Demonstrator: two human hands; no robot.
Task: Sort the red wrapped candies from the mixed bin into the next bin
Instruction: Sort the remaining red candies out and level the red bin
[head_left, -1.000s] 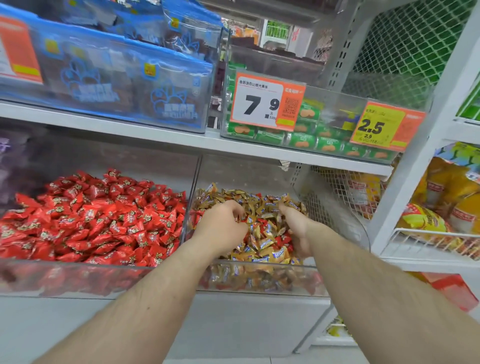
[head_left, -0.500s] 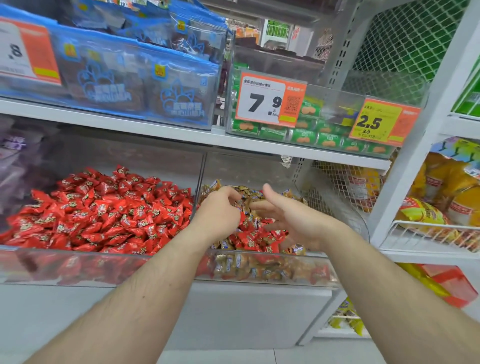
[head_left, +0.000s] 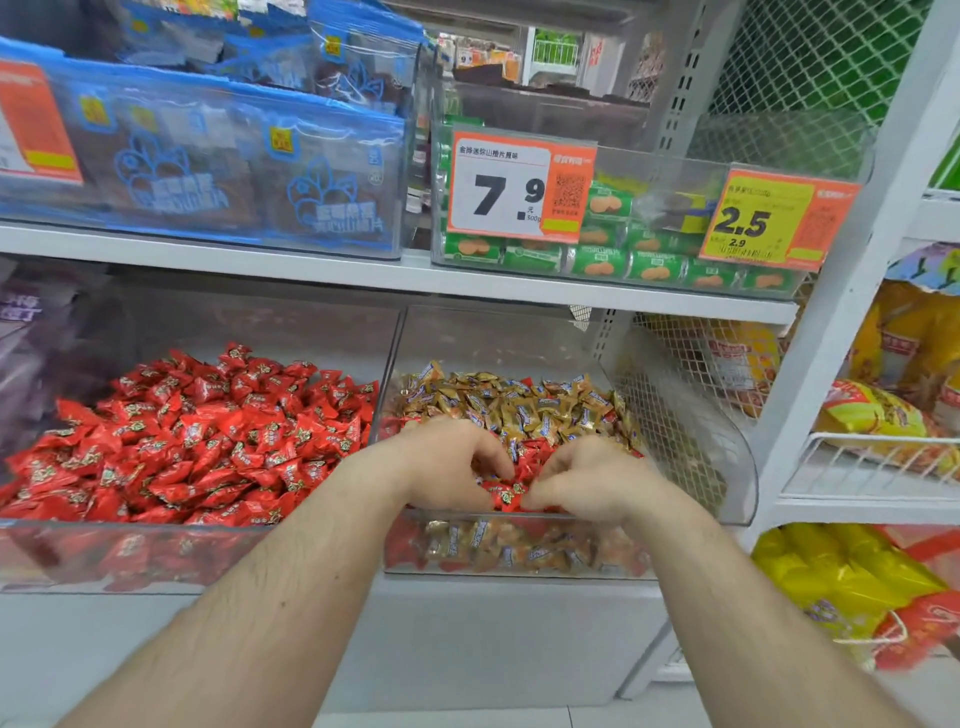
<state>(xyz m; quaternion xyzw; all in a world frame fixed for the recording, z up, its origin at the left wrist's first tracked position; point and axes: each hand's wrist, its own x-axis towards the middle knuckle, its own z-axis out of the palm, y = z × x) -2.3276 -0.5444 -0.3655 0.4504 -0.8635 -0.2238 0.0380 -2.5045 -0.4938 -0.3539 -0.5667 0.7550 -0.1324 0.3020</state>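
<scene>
Red candies (head_left: 506, 493) are being gathered in the mixed bin (head_left: 717, 457), apparently gripped by both curled hands' fingers (head_left: 498, 467); next, a carry to the red bin (head_left: 208, 551) is required.

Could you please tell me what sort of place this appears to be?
Most likely a shop's snack aisle: price tags hang on clear bins of loose wrapped candies, set on white shelves stocked with packaged snacks.

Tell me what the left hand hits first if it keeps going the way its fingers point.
Probably the right hand: the left hand curls rightward over the red candies between them, in the mixed bin. Depth is unclear.
</scene>
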